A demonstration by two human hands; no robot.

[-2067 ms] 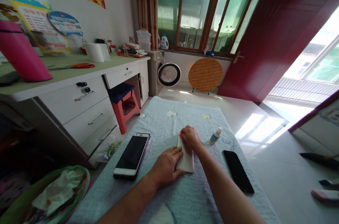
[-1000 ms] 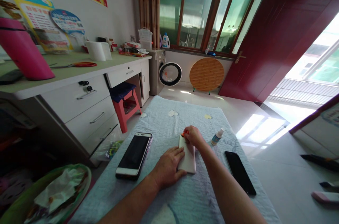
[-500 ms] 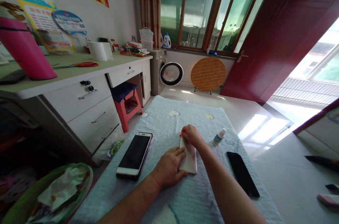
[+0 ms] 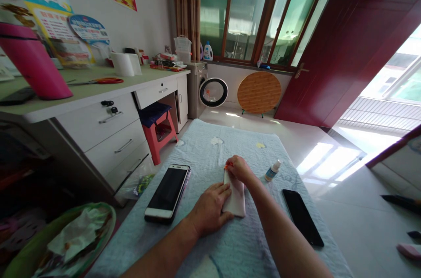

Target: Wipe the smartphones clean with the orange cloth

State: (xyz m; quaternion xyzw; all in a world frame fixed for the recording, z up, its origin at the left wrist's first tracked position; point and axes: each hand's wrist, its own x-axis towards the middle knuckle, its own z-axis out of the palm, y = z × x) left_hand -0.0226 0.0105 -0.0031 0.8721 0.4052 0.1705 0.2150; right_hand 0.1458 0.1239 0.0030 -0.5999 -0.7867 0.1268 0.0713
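A flat, pale slab shaped like a phone lying face down (image 4: 237, 201) rests on the light blue cloth (image 4: 197, 146). My left hand (image 4: 212, 208) grips its left side, with the thumb at the near edge and the fingers along its face. At the slab's far end, my right hand (image 4: 237, 167) is closed in a pinch on a small orange cloth-like piece (image 4: 226, 167), mostly hidden by the fingers. To the left lies a white-framed phone (image 4: 167, 192), screen up. On the right stand a small spray bottle (image 4: 272, 170) and, nearer, a black phone (image 4: 302, 216).
A desk with drawers (image 4: 112, 133) runs along the left, with a red stool (image 4: 161, 137) under it. A waste bin (image 4: 110, 229) with crumpled paper stands at the lower left. Farther back are an open washing-machine door (image 4: 223, 92), a round wooden board (image 4: 259, 92) and a red door (image 4: 315, 50).
Both hands keep almost the same place on the pale slab and the orange piece. The whole view has shifted very slightly.
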